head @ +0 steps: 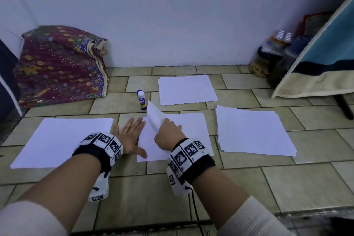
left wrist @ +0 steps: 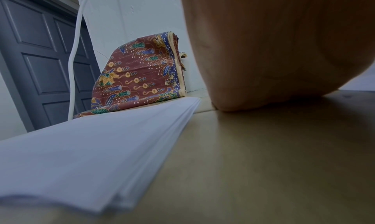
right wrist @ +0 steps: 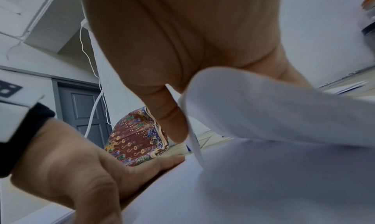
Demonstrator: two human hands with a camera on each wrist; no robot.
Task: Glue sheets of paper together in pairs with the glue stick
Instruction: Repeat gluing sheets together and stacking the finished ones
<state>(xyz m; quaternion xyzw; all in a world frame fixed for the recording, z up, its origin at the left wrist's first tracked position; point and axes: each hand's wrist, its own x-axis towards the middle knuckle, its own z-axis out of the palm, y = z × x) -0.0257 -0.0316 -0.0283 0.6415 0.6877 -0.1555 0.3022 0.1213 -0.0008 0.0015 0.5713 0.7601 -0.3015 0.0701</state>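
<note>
White top sheet (head: 156, 117) is pinched and peeled up by the right hand (head: 167, 134); the bottom sheet (head: 191, 130) (on floor tiles) is pressed by the left hand (head: 130, 136), fingers spread flat.

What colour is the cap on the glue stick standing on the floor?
White cap on the small upright glue stick with its blue-labelled body; clearest in the head view.

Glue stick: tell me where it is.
In the head view, the glue stick lies on the tiled floor, just left of the far paper stack, beyond both hands.
</note>
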